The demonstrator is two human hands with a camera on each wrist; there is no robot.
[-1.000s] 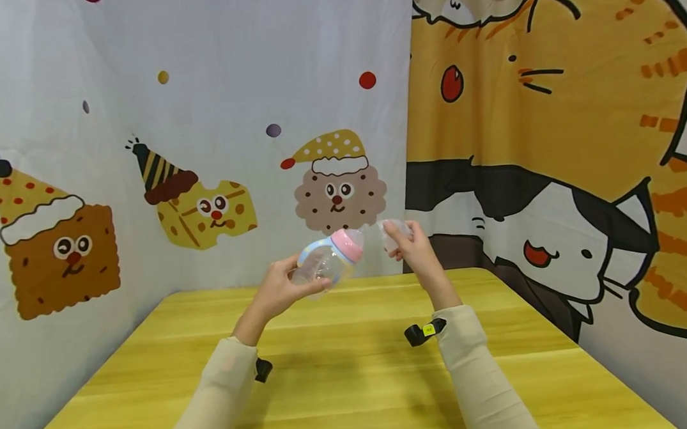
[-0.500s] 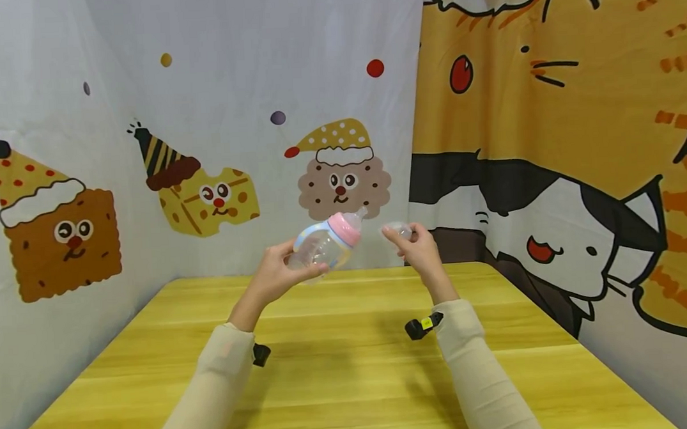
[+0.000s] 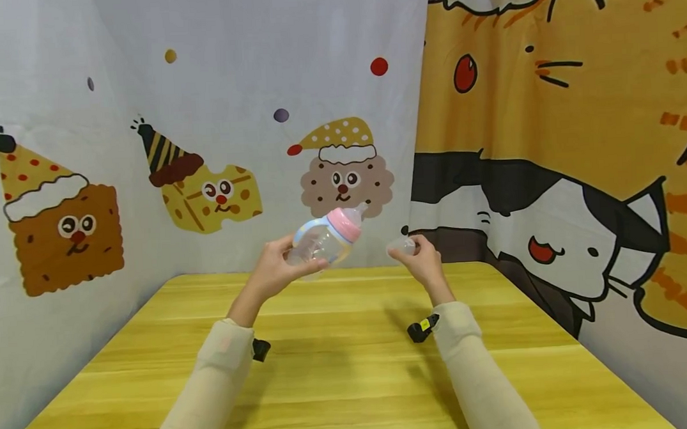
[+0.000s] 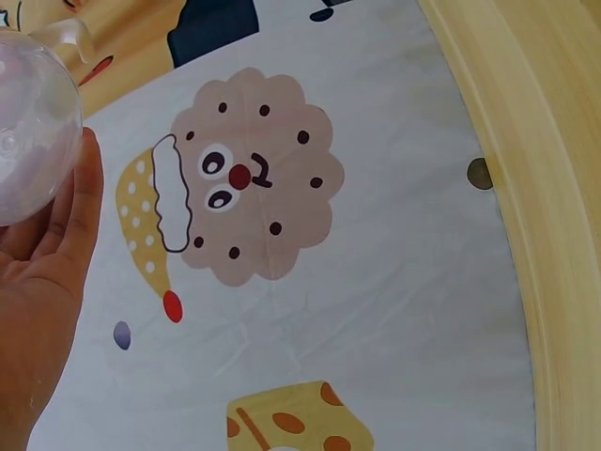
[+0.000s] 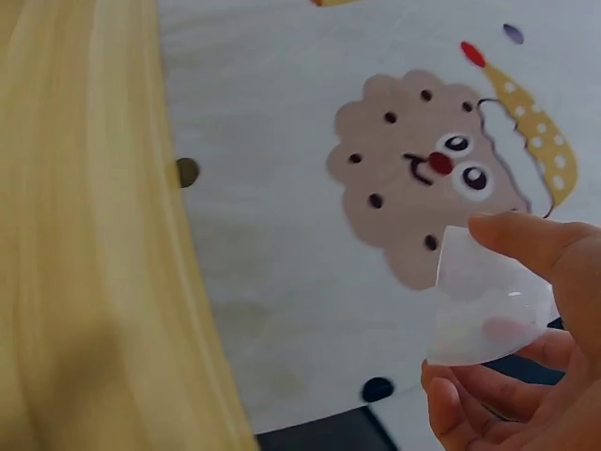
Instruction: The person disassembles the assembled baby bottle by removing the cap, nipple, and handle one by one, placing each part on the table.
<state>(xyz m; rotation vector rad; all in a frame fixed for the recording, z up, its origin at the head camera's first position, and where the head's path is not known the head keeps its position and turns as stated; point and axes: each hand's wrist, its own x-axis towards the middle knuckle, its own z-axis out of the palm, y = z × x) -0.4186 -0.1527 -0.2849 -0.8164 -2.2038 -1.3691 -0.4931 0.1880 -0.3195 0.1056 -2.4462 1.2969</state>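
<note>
My left hand [image 3: 278, 266] grips a clear baby bottle [image 3: 320, 244] around its body, held in the air above the far part of the table. The bottle tilts up to the right; it has a pink collar, a clear nipple at the tip and blue and yellow handles. In the left wrist view only the rounded clear bottle base [image 4: 38, 132] shows, against the fingers. To the right, apart from the bottle, my right hand [image 3: 423, 262] pinches a translucent cap [image 5: 488, 301] between thumb and fingers. The cap's open rim faces left, toward the bottle.
A yellow wood-grain table [image 3: 339, 368] lies below both hands. Behind it hangs a pale curtain [image 3: 222, 66] printed with cartoon biscuits and cheese, and a cat-print curtain [image 3: 546, 116] covers the right. Black camera mounts [image 3: 422, 329] sit at the wrists.
My right hand with the cap has moved down and away from the bottle's nipple, widening the gap. The left hand keeps its grip on the bottle. The head view has tilted down slightly.
</note>
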